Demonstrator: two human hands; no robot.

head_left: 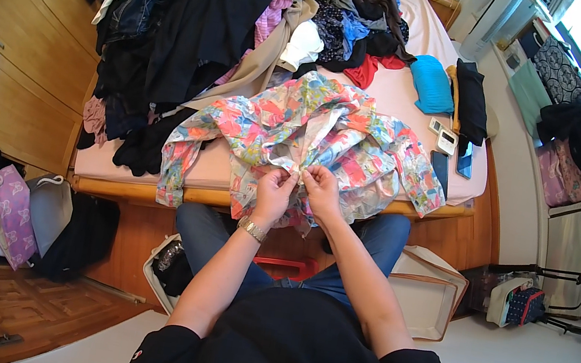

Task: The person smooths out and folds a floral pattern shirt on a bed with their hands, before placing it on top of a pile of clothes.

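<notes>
Close together, left fingers (278,176) and right fingers (316,177) in two tight pinches on one floral garment (258,121) over one bed (391,97).

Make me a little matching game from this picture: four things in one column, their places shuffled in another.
1. Floral garment
2. Gold-coloured watch
3. Folded blue cloth
4. Pink patterned bag

A. Around the left wrist
B. Lower left of the picture
C. Pinched by the left hand and right hand
D. On the bed, near a black folded cloth

Pairs: 1-C, 2-A, 3-D, 4-B
</notes>
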